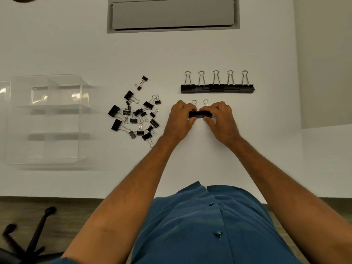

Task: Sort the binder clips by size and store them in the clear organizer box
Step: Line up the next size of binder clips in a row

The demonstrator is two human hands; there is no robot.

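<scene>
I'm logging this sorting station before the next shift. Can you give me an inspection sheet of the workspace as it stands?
Surface: white desk, grey recessed hatch at the far edge.
Job's things: row of five large clips lined up; two medium clips side by side nearer the person; mixed pile of unsorted clips; clear organizer box at left, no clips seen inside.
Clutter: nothing seen.
Grips: left hand and right hand each pinch the medium clips.
Cables: nothing seen.
Surroundings: chair base on the floor, lower left.
</scene>
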